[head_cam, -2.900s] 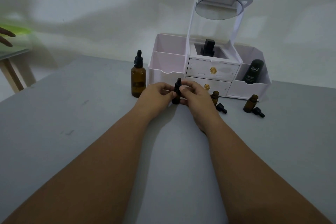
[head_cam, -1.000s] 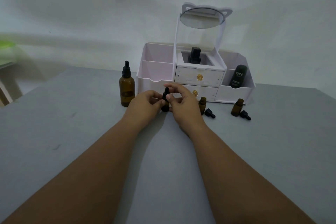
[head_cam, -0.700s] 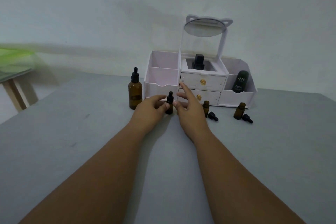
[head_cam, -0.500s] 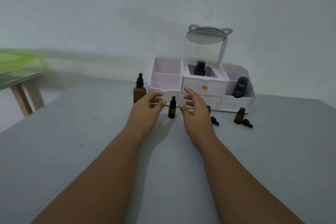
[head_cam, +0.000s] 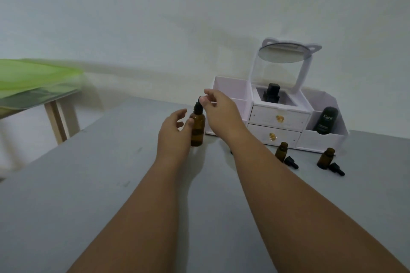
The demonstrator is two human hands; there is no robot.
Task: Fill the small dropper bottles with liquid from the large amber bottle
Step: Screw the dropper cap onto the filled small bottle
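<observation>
My right hand (head_cam: 218, 111) pinches black dropper cap (head_cam: 198, 106) of large amber bottle (head_cam: 197, 129); my left hand (head_cam: 174, 132) half-spread, thumb against glass. Bottle upright on grey table (head_cam: 88, 184), beside organizer (head_cam: 277, 122).

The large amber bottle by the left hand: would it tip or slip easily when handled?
The large amber bottle stands tall and narrow, so a sideways push probably tips it. It looks like smooth glass, likely slippery and breakable. The right hand pinches its dropper cap; the left hand could steady it.
</observation>
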